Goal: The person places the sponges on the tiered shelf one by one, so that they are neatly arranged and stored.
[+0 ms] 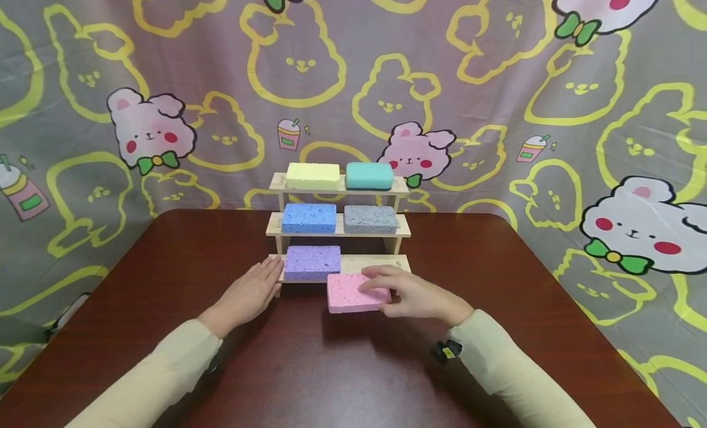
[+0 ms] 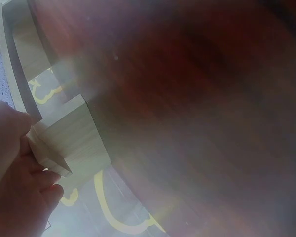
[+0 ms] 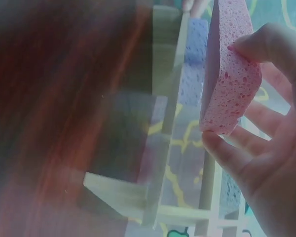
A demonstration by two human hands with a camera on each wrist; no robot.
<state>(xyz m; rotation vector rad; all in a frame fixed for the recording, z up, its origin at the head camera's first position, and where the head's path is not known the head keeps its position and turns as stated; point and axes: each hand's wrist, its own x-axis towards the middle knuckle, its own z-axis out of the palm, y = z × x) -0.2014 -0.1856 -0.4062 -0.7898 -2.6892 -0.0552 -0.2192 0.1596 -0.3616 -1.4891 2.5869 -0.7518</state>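
In the head view, a three-tier wooden rack (image 1: 375,261) stands on the table. My left hand (image 1: 248,296) holds the left end of its lowest shelf; the left wrist view shows the thumb and fingers about the shelf's corner (image 2: 54,160). A purple sponge (image 1: 312,261) lies on that shelf beside the left fingertips. My right hand (image 1: 411,293) grips a pink sponge (image 1: 353,293) in front of the lowest shelf's right half. The right wrist view shows the pink sponge (image 3: 232,74) pinched between thumb and fingers, raised off the table.
On the middle shelf lie a blue sponge (image 1: 309,218) and a grey sponge (image 1: 370,219). The top shelf carries a yellow sponge (image 1: 313,176) and a teal sponge (image 1: 369,176). Around the dark red table (image 1: 353,366) hangs a patterned curtain (image 1: 353,35).
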